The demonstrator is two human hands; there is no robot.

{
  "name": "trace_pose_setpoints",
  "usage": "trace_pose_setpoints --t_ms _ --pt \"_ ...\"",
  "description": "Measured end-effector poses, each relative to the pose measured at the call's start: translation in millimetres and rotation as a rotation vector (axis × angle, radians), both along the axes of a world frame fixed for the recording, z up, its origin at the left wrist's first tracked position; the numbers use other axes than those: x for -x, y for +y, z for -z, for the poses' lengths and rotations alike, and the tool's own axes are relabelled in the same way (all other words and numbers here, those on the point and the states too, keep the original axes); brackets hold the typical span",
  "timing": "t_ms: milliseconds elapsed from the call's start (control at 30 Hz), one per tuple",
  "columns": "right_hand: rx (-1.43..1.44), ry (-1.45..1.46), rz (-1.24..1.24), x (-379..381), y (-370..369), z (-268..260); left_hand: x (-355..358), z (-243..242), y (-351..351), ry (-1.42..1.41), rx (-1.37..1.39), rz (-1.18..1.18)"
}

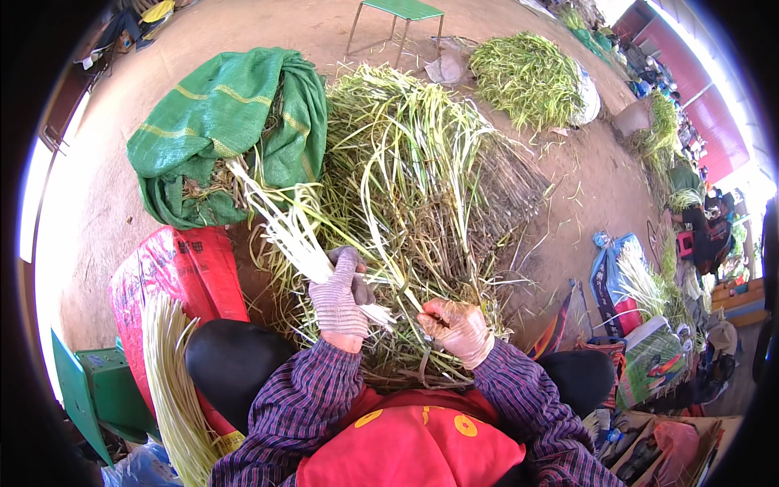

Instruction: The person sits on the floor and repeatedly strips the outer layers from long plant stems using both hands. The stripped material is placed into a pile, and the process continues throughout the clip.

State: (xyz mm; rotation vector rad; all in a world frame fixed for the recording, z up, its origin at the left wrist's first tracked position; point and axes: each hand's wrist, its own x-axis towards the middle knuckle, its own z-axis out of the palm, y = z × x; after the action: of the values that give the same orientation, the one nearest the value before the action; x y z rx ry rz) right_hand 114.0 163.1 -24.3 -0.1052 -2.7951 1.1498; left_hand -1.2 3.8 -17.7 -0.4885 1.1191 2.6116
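Note:
My left hand (342,292), in a striped knit glove, is closed around a bundle of pale stalks (298,243) whose white parts stick out at both ends of the fist. To its right, my right hand (456,329), in a thin translucent glove, pinches the end of a pale green stalk (411,298) between thumb and fingers. Beneath and beyond both hands lies a large heap of long green stalks (420,176) with brown, dry-looking lower parts. More trimmed pale stalks (170,377) rest on a red woven sack (182,262) beside my left knee.
A green woven sack (225,115) holding plant matter is at the upper left. A second green heap (526,82) and a green stool (405,8) stand farther off. At lower left is a green chair (103,389); a divided box (663,450) is at lower right. A person (709,231) sits at right.

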Motion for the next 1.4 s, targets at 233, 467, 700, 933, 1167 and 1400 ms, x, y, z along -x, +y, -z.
trace_pose_setpoints --t_ms 233,467,700,933,1167,1400 --pt "-0.149 0.096 -0.038 5 -2 -3 -6 11 8 0.005 0.275 0.27" --pt "-0.248 0.083 -0.046 2 0 1 -10 22 11 -0.182 0.283 0.368" --pt "0.07 -0.356 -0.08 14 7 1 -17 15 11 -0.064 0.273 0.494" --pt "1.13 -0.224 0.2 68 -2 12 -20 8 21 0.116 0.407 0.429" --pt "1.489 -0.087 0.128 52 3 8 -12 -16 8 -0.029 0.053 0.308" --pt "0.907 -0.31 0.104 7 45 12 1 -44 -19 0.115 -0.001 0.169"
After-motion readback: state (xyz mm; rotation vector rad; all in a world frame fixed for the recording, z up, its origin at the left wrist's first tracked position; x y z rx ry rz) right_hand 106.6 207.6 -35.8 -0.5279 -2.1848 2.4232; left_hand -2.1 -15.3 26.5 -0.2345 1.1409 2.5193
